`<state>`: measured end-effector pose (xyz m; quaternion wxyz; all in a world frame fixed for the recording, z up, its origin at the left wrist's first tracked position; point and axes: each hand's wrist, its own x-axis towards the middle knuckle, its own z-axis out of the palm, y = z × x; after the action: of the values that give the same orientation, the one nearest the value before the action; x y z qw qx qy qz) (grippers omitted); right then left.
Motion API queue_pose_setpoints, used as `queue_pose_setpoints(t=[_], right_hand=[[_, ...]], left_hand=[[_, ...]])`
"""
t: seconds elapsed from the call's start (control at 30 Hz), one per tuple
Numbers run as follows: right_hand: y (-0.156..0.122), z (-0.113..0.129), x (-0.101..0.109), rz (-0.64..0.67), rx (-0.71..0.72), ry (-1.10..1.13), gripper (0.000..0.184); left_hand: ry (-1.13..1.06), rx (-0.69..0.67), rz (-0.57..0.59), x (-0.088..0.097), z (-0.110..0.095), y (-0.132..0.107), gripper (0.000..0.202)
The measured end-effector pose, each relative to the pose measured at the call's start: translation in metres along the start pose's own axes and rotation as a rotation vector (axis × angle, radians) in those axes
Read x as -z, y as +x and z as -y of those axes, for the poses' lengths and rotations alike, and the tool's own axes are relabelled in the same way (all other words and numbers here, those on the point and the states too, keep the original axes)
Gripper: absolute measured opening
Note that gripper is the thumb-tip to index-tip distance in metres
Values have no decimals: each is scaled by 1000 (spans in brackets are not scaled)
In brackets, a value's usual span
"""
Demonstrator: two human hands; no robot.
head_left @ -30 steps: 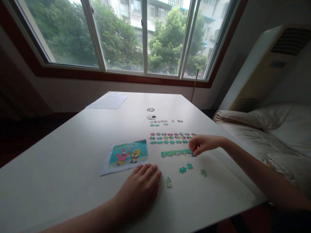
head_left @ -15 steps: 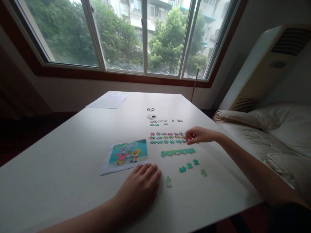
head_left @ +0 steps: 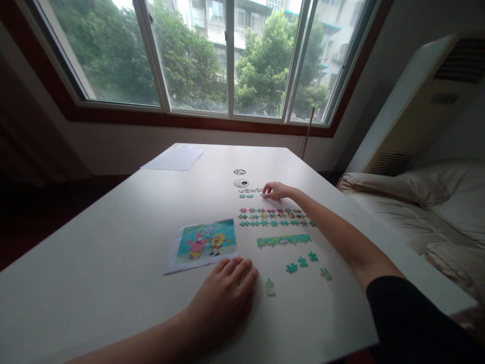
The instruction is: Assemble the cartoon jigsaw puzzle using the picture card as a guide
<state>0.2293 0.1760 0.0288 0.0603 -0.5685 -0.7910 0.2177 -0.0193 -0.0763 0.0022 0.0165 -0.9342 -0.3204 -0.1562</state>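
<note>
Right hand (head_left: 276, 191) has moved off the middle rows to the far puzzle rows (head_left: 249, 196); fingertips are at a small piece, can't tell whether it's pinched or only touched. Left hand (head_left: 226, 290) hasn't shifted: slack on the bench (head_left: 113, 258), gripping nothing visible, just beside the picture sheet (head_left: 206, 242). Joined strip (head_left: 273, 242) looks unchanged nearer the wearer, three loose teal pieces (head_left: 302, 262) below it, so I'd call this sorting, no new join.

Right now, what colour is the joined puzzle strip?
The strip is mostly green with yellowish patches, in the head view.
</note>
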Motion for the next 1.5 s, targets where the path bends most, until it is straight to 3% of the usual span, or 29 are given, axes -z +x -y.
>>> queue_pose_setpoints(t=[0.2, 0.33, 0.5, 0.63, 0.73, 0.8, 0.97, 1.1, 1.2, 1.33, 1.5], right_hand=[[8, 3, 0, 87, -27, 38, 22], [-8, 6, 4, 63, 31, 76, 24], [-74, -1, 14, 129, 122, 138, 30], [-147, -20, 19, 411, 168, 295, 33], [-189, -34, 14, 526, 77, 347, 32], [-206, -39, 8, 512, 37, 358, 31], [-220, -35, -2, 331, 69, 202, 29], [-215, -19, 8, 276, 144, 101, 28], [-193, -4, 17, 215, 223, 57, 26], [-133, 17, 17, 126, 285, -13, 20], [-46, 37, 2, 34, 224, -38, 19]], left_hand=[[10, -5, -9, 0, 0, 0, 29], [9, 2, -4, 1, 0, 1, 29], [-2, 6, 16, 2, -1, 1, 30], [-5, 4, 4, 0, -1, 0, 29], [-18, 7, -2, 0, -1, 1, 28], [-25, 14, -5, 0, -1, 1, 27], [-17, 5, -10, 0, 0, 2, 28], [-14, 13, -1, -2, 1, 0, 28], [-23, 27, 16, -1, 0, 0, 29], [-27, 30, 20, 0, -1, 0, 28], [-21, 25, 17, -2, 1, -1, 30]])
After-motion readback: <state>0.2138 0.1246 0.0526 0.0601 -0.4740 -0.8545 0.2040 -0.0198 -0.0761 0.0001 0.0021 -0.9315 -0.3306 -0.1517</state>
